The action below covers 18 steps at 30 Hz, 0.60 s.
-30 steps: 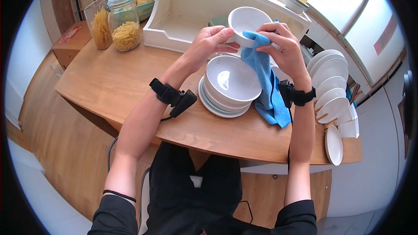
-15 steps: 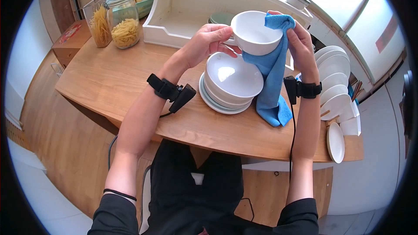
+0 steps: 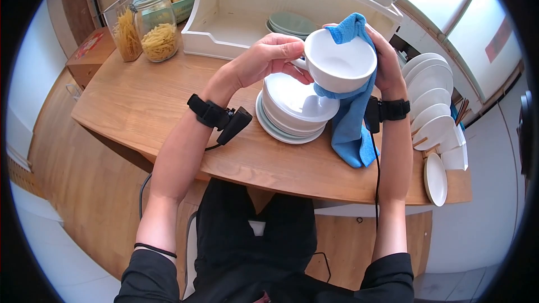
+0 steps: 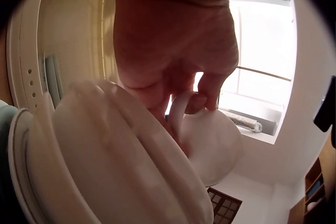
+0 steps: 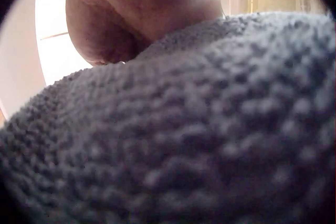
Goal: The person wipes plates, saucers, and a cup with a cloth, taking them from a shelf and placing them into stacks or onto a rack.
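White cup (image 3: 341, 68) held up between both hands, to the right of the left hand (image 3: 268, 60) and to the left of the right hand (image 3: 385, 60), mouth turned up toward the head camera. Clamped by the left thumb and fingers at the handle (image 3: 301, 64). Pressed from the other side by the right hand, curled around the blue cloth (image 3: 349, 126), with most of the right fingers hidden behind cup and cloth. Folded over the far rim into the cup, then hanging below the right hand toward the bench (image 3: 135, 98). Below the left hand and a little to its right, a stack of white bowls (image 3: 297, 106) on plates (image 3: 269, 129), apart from the cup. Beyond the left hand, green dishes (image 3: 293, 21) in a white shelf unit (image 3: 216, 50). To the right of the right hand, white plates (image 3: 431, 87) standing in a row.
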Each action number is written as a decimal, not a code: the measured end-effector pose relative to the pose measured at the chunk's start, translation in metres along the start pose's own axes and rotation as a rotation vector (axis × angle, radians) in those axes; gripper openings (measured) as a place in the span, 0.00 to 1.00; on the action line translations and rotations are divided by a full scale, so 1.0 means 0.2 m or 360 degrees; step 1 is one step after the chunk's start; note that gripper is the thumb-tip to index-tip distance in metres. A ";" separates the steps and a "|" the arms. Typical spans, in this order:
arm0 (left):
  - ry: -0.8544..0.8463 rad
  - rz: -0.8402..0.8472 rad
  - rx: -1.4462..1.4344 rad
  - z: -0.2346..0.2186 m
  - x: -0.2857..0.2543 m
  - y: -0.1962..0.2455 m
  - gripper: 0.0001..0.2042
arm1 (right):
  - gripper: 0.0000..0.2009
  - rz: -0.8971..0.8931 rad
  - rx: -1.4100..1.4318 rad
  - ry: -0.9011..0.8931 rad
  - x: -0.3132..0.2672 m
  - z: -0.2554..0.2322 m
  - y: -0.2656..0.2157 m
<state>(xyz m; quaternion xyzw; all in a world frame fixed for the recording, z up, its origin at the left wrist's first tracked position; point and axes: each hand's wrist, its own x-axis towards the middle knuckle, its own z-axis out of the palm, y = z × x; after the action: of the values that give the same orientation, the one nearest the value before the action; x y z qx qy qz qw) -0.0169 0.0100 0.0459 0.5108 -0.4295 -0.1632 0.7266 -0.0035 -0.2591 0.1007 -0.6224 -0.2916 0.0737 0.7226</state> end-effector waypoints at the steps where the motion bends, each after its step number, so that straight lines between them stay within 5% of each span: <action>1: 0.0005 -0.0013 -0.0019 0.00 0.00 0.00 0.26 | 0.22 0.0000 0.0001 0.0002 0.00 0.01 0.00; 18: 0.0037 -0.0024 0.0118 0.01 0.01 0.01 0.23 | 0.20 0.0031 -0.0202 0.0242 0.00 0.06 -0.04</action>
<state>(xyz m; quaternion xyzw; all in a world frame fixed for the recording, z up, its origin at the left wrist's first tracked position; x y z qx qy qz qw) -0.0189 0.0085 0.0485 0.5423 -0.4229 -0.1467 0.7110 -0.0113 -0.2499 0.1084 -0.6735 -0.2338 0.0147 0.7011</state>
